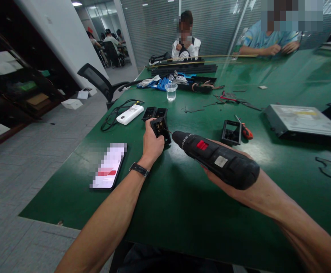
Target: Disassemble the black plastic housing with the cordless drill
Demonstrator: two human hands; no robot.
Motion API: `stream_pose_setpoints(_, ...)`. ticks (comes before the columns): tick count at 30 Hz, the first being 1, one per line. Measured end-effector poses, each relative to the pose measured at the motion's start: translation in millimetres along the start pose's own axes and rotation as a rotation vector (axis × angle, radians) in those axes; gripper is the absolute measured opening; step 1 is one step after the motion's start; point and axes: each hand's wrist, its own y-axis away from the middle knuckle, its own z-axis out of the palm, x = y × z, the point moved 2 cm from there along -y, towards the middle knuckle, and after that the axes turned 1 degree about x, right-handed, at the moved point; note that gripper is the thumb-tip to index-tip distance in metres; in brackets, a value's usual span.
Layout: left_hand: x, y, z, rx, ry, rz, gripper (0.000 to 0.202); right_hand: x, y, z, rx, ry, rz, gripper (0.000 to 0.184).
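While left hand (pixel 152 143) clamps the black housing (pixel 161 129) upright on the bench (pixel 182 204), right hand (pixel 225 178) grips the drill (pixel 215 159), bit pointing left into housing.

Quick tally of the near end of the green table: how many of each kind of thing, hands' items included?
Small black plastic housings: 4 (one in the left hand at, two behind it, one at)
Cordless screwdriver, in the right hand: 1
Phone: 1
White power bank: 1
Plastic cup: 1
Orange-handled screwdriver: 1
Total: 9
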Motion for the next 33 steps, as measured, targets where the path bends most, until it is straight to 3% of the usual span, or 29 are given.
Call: stream_pose_setpoints(33, 0.9, 1.8, 1.8, 0.029, -0.056, 0.005, 0.056, 6.2, 1.1, 2.2, 0.036, 0.037, -0.007, 0.065)
